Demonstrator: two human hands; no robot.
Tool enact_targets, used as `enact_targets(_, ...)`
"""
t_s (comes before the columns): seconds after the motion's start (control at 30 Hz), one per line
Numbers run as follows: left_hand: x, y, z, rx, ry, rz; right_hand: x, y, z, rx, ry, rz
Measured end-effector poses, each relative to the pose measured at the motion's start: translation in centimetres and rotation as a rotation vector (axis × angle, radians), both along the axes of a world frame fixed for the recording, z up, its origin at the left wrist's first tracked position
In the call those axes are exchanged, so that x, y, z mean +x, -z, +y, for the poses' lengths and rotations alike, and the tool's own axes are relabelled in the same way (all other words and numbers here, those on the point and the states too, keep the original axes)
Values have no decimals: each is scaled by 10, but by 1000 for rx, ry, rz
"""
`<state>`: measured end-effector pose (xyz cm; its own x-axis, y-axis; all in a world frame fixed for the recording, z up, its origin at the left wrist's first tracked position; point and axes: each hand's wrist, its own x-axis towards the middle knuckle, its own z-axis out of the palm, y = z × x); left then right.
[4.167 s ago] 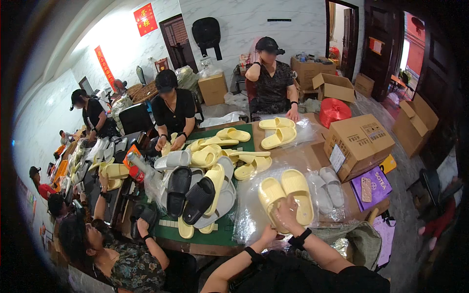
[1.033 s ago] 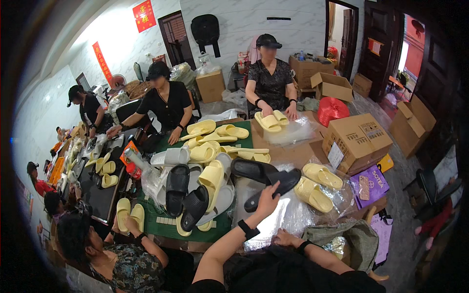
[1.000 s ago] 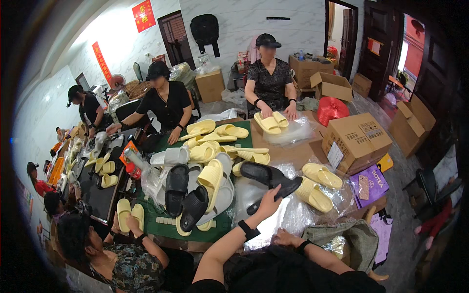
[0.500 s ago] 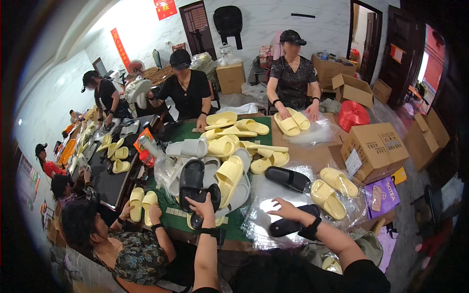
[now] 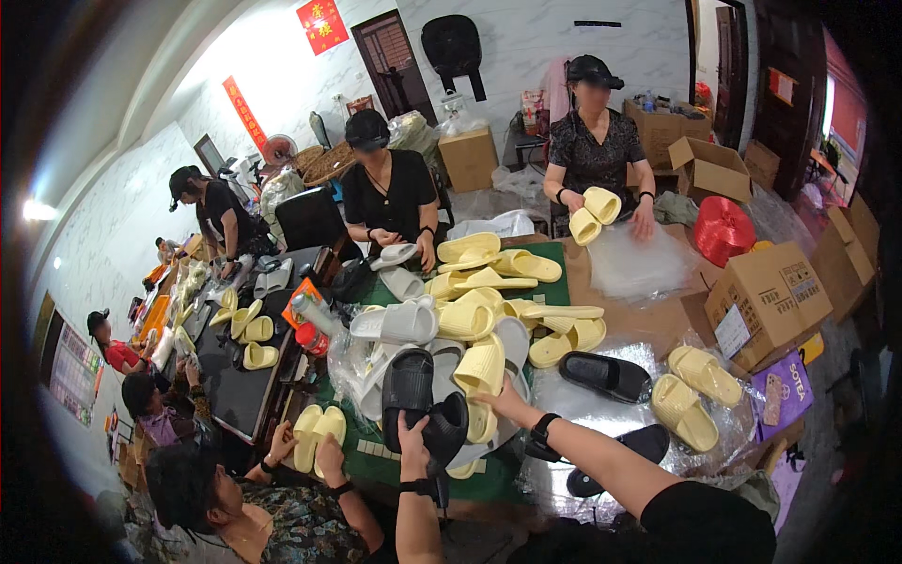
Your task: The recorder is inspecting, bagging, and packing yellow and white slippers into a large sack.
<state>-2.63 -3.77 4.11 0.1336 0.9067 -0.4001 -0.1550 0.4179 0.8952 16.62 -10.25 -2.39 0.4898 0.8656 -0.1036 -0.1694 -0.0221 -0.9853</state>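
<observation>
While the green worktop (image 5: 512,475) spreads under a heap of slippers, we close our left hand (image 5: 413,444) in a firm grip around a black slipper (image 5: 410,387) at the heap's near edge, and our right hand (image 5: 495,400) touches, fingers loose, a yellow slipper (image 5: 481,368) beside it.

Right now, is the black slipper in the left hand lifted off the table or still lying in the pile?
Lifted. The left hand grips the black slipper by its heel end, sole facing the camera, toe up, above the green table. The right hand touches a yellow slipper.
</observation>
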Motion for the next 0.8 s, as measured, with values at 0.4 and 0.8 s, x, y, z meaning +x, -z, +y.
enact_targets(0.4,101,-60,12,288,352,-120,97,-59,19,63,67,4)
enact_targets(0.8,247,-90,81,584,585,-105,227,-130,27,80,194,361)
